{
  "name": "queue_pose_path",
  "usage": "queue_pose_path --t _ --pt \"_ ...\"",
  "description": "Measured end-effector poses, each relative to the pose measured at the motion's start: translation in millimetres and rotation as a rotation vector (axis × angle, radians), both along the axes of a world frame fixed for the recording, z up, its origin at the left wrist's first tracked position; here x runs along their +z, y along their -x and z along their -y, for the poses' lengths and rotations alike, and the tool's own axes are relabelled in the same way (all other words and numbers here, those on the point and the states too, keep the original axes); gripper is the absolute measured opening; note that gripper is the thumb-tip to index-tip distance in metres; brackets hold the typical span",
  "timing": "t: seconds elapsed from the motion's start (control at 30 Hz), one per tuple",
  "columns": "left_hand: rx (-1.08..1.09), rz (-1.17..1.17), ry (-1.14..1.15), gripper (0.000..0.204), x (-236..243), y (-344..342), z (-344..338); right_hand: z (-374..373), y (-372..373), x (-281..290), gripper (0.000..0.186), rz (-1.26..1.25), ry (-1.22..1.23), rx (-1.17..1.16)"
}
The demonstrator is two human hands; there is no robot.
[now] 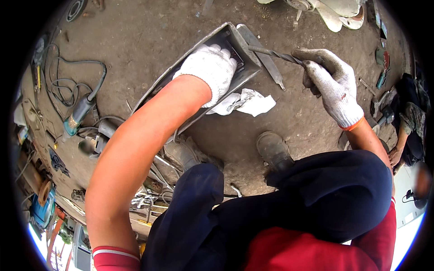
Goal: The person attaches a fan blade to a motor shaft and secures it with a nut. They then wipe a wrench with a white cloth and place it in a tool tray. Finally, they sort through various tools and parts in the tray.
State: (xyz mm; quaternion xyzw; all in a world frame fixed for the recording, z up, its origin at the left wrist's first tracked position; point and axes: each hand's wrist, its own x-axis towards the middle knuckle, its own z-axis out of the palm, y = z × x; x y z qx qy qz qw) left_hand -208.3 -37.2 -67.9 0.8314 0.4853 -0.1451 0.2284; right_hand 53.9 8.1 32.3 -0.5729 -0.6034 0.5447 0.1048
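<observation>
My right hand (332, 81), in a soiled white knit glove with an orange cuff, grips a long twist drill bit (284, 56) by one end. The bit points left, its other end near the rim of a long open metal box (254, 68). Inside that box is my gloved left hand (208, 67), knuckles up and fingers bent downward. Its fingertips are hidden, so what they touch does not show. Small dark items lie in the box beside the fingers. Against the box's right end rests a flat grey metal bar with a narrow tang (271, 70), like a file.
Crumpled white paper or cloth (257, 104) lies by the box on the dirt floor. To the left are a corded power tool (80, 113) and an angle grinder (95, 143). Tools and cables crowd near my left knee. Another person (409, 122) is at the right edge.
</observation>
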Motion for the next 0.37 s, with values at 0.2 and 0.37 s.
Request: queue_pose_path --t 0.2,0.37 --pt "-0.180 -0.240 0.122 0.024 31 7 13 0 -15 -3 0.029 -0.005 -0.022 -0.060" --pt "-0.135 -0.529 0.605 0.032 78 -7 -11 0 -17 -5 0.029 -0.018 -0.025 -0.063"
